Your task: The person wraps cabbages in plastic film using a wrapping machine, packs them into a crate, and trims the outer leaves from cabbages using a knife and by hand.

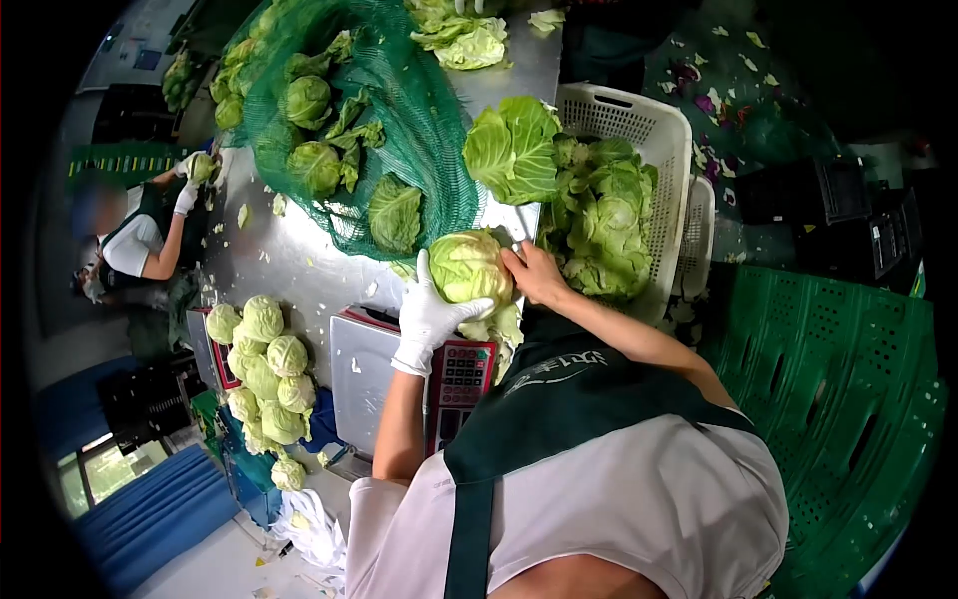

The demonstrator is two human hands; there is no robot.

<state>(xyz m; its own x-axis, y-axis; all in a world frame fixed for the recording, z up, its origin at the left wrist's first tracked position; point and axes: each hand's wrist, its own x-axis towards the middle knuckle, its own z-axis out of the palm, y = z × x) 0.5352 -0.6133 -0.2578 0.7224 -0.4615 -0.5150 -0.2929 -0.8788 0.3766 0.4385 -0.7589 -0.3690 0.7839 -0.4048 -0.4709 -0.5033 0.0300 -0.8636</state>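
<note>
A pale green cabbage (467, 268) is held in front of my apron, above the metal table. My left hand (431, 311), in a white glove, cups it from the left and below, with the thumb stretched across its lower side. My bare right hand (534, 272) has its fingers bent against the cabbage's right side; the fingertips are partly hidden. Loose leaves (504, 327) hang just below the cabbage. A large outer leaf (514, 150) lies beyond my right hand, beside a white crate (667, 125) full of leaves.
A green mesh sack (439, 130) with cabbages spreads over the metal table (284, 245). A scale (464, 374) stands by my left forearm. Trimmed cabbages (264, 369) are piled at left. A co-worker (140, 235) handles a cabbage across the table. Green crates (818, 399) stand at right.
</note>
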